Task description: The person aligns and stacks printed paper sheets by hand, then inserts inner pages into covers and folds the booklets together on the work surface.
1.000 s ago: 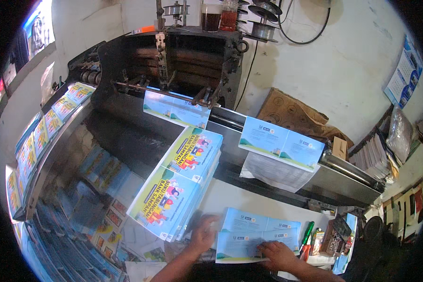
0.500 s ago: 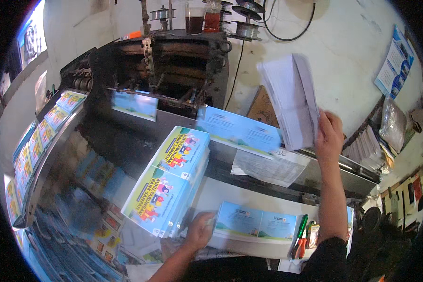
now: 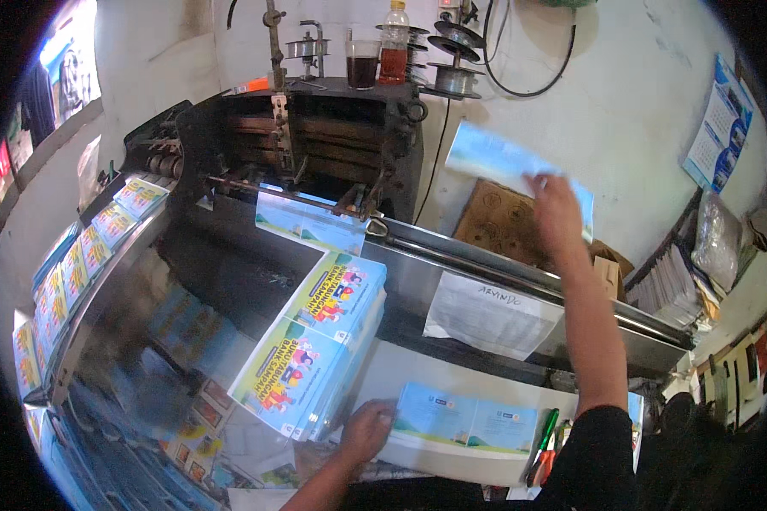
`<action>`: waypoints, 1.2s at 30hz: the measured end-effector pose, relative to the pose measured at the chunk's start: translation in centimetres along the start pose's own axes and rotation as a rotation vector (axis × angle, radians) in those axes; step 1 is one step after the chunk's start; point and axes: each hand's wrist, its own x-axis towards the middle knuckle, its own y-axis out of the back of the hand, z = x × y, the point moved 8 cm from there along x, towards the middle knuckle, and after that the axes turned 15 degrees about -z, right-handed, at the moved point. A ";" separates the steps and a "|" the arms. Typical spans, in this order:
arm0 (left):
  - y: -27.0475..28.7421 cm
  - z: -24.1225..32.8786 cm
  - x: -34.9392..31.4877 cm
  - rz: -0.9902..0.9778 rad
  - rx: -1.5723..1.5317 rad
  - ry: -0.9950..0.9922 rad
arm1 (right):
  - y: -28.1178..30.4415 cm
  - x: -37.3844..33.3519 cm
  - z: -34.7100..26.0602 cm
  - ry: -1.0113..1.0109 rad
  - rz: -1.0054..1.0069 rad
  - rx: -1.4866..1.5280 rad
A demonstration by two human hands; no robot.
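Note:
My right hand (image 3: 558, 213) is raised at the right, closed on a blue printed booklet sheet (image 3: 494, 156) in front of the wall. At the lower middle, my left hand (image 3: 366, 434) has its fingers curled at the left edge of a pile of blue printed booklet sheets (image 3: 464, 422); its fingertips are partly hidden. Left of that pile stands a taller stack of booklets (image 3: 311, 341) with yellow and blue covers. Another blue booklet sheet (image 3: 302, 223) hangs over the metal rail, partly beneath the dark machine (image 3: 324, 132).
Green-and-red-handled tools (image 3: 544, 447) lie right of the pile. A glass of dark drink (image 3: 362, 68), a bottle (image 3: 394, 51) and wire spools (image 3: 456, 64) are above the machine. Printed booklets (image 3: 81, 260) line a tray at left. A brown board (image 3: 494, 221) leans behind the rail (image 3: 520, 268).
The sheet on the rail has moved left toward the machine. My right hand earlier held up a sheet with its pale inner pages showing; now a blue sheet shows. My left hand stays beside the pile.

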 end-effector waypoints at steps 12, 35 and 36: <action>0.3 -0.9 -0.4 0.022 -0.039 0.035 | -4.7 -22.0 -13.3 0.033 -0.801 0.601; 0.5 -2.0 -1.1 0.074 -0.059 -0.074 | 7.2 -9.3 -3.0 -0.177 -0.208 0.312; 0.7 -1.5 -1.1 0.069 -0.037 -0.090 | 8.1 -6.8 -3.4 -0.110 -0.039 0.249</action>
